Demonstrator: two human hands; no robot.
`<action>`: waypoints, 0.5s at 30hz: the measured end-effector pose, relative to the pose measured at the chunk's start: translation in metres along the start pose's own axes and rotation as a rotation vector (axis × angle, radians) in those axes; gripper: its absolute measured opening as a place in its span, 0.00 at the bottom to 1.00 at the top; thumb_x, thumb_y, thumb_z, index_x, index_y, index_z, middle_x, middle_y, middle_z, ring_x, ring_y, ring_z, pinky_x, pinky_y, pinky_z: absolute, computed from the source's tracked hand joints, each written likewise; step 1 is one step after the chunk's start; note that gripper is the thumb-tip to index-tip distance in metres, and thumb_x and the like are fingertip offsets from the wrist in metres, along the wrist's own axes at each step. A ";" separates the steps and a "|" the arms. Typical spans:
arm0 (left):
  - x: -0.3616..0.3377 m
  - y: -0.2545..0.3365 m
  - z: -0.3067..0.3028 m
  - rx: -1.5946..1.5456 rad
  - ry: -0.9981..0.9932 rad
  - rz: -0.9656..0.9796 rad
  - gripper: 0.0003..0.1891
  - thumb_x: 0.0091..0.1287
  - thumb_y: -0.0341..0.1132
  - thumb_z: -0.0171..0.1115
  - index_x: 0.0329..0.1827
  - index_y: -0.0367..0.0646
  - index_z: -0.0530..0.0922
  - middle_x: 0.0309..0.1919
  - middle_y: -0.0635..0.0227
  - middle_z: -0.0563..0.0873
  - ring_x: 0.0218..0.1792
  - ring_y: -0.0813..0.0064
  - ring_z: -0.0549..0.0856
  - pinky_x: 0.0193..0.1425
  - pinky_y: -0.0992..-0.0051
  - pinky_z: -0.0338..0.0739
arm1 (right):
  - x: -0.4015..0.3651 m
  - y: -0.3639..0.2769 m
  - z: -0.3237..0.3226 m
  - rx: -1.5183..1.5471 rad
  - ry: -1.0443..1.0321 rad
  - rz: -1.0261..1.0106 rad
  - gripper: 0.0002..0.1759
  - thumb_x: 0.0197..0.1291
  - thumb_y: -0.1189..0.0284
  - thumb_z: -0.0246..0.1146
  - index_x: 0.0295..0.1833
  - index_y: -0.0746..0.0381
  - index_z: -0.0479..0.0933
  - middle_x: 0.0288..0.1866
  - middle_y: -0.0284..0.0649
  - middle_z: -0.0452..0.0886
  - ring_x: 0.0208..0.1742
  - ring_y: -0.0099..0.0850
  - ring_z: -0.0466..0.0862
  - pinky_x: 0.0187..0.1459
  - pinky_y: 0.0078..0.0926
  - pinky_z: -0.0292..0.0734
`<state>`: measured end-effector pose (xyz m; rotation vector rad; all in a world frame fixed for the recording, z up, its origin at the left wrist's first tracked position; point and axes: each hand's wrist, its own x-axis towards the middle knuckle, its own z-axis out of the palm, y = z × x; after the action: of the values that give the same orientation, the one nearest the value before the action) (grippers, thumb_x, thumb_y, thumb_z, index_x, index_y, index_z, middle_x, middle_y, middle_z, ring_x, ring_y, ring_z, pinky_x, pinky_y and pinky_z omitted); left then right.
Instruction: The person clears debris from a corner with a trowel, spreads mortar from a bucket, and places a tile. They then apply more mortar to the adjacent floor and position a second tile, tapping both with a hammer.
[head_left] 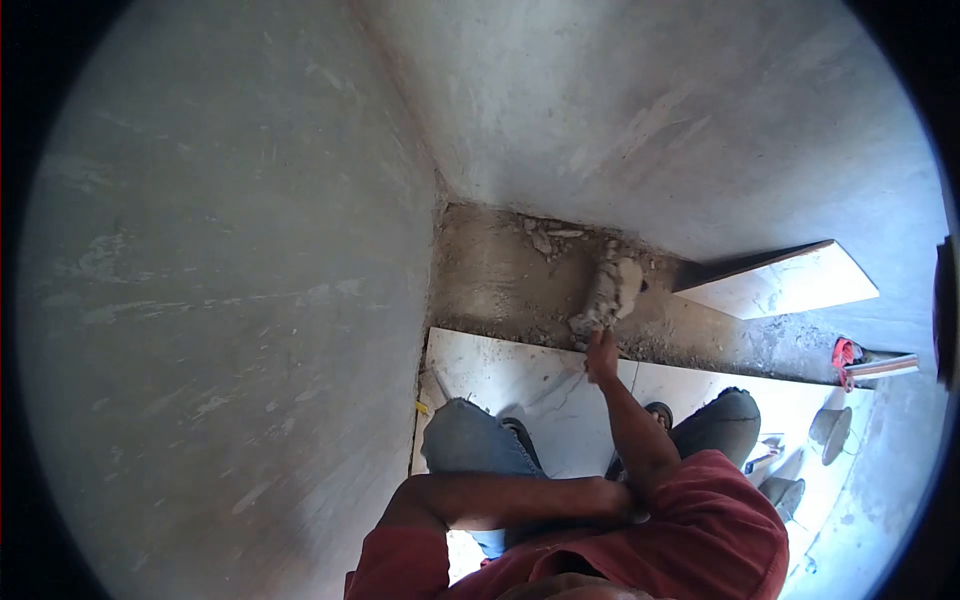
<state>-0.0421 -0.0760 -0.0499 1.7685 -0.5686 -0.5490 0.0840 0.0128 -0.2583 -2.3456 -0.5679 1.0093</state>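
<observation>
My right hand [601, 357] reaches forward over the edge of the white floor tiles [510, 370], its fingers closed. What it grips is too small and blurred to name. Just beyond the fingers, touching or very near them, lies a pale, lumpy mass [612, 290] on the bare, dusty floor strip [490, 270]. My left forearm crosses in front of my body. My left hand [622, 500] rests by my right elbow, with its fingers hidden.
Grey walls meet at a corner ahead. Rubble [545, 238] lies along the far wall. A loose tile [785, 284] leans at the right, near a red item [846, 358]. Round grey objects [830, 432] stand on the tiles at the right. My bent knees flank my right arm.
</observation>
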 end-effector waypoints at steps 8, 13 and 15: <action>0.001 0.017 -0.026 0.199 0.157 -0.122 0.29 0.57 0.45 0.58 0.61 0.43 0.68 0.55 0.56 0.76 0.55 0.60 0.75 0.63 0.64 0.65 | -0.008 -0.050 0.069 -0.090 -0.164 -0.240 0.24 0.63 0.55 0.48 0.49 0.65 0.68 0.35 0.57 0.79 0.34 0.51 0.80 0.37 0.47 0.74; -0.016 0.029 -0.042 0.270 0.236 -0.171 0.30 0.56 0.46 0.59 0.62 0.43 0.67 0.55 0.56 0.75 0.56 0.60 0.75 0.62 0.64 0.66 | 0.016 -0.119 0.079 -0.287 -0.209 -0.406 0.25 0.63 0.54 0.47 0.48 0.68 0.68 0.39 0.61 0.78 0.45 0.59 0.76 0.46 0.52 0.71; -0.022 0.031 -0.046 0.290 0.252 -0.189 0.31 0.55 0.46 0.59 0.62 0.43 0.67 0.55 0.56 0.75 0.56 0.60 0.75 0.62 0.64 0.66 | 0.033 -0.088 0.058 -0.308 -0.167 -0.346 0.25 0.63 0.53 0.46 0.47 0.68 0.68 0.39 0.62 0.78 0.45 0.59 0.77 0.45 0.52 0.71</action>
<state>-0.0336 -0.0351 -0.0068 2.1442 -0.3172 -0.3762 0.0463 0.1165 -0.2573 -2.3144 -1.2236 1.0143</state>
